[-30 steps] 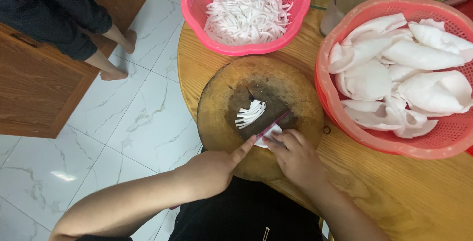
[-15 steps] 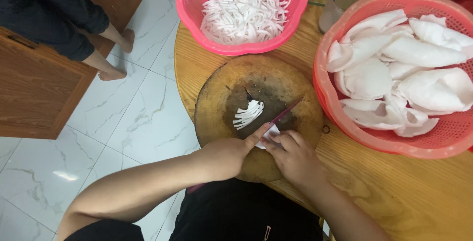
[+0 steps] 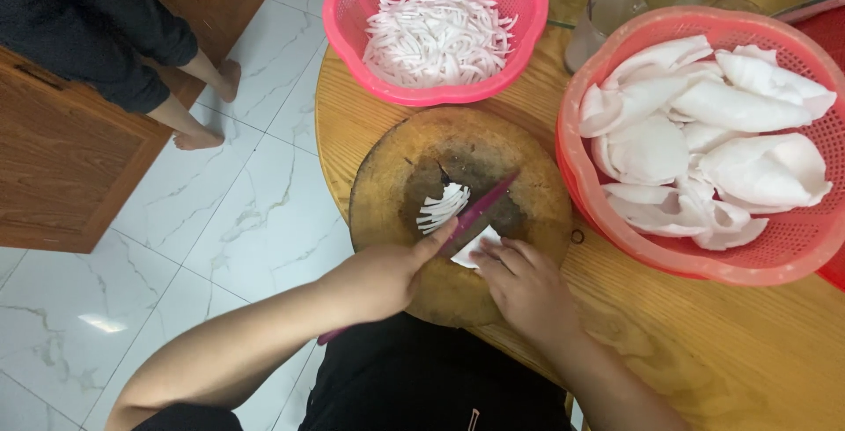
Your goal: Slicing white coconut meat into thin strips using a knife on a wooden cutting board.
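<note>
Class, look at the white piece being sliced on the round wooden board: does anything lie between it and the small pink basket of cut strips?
Only the pile of cut white strips lies on the round wooden chopping board, between the white piece and the small pink basket. Beyond that, nothing visible stands in the way.

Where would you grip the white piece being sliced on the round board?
Pin the uncut white piece from above on its right end, the side away from the knife, as the right hand does. It lies flat on the chopping board, and the cut strips lie left of the blade.
</note>
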